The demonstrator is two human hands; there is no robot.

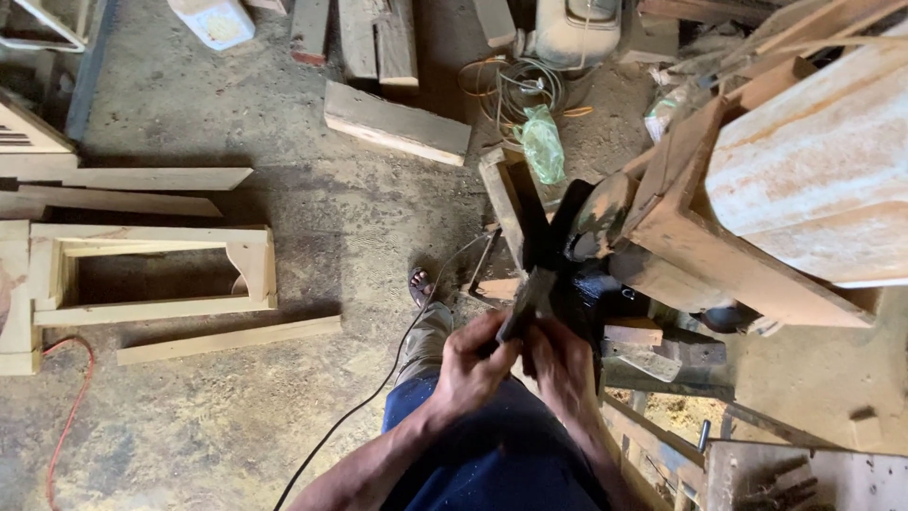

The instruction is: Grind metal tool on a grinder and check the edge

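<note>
Hands [473,364] close together above the lap, both wrapped round a dark strip [530,289] of wood or metal; left hand clenched on its lower end, fingers curled over; right hand [560,369] just beside, blurred, seemingly closed on the same piece, though hard to tell for certain; strip tilted up and away from the body, its upper part lost against a black, glossy machine part [577,289] near the right side of the floor. Sandalled foot [420,284] planted on the dusty concrete floor [312,218] just beyond the hands, with a thin black cable [378,388] trailing past it towards the bottom edge. Pale wooden frame [151,274] lying flat by the floor's left edge, loose planks [142,178] above it and a single slat [227,339] below; red cord [71,407] curling at the bottom left corner. Short thick board [397,123] lying towards the top edge, coiled wire [515,80] and a green plastic bag [544,142] just beside it. Large rough timber block [813,170] filling the upper right corner, resting on angled boards.
</note>
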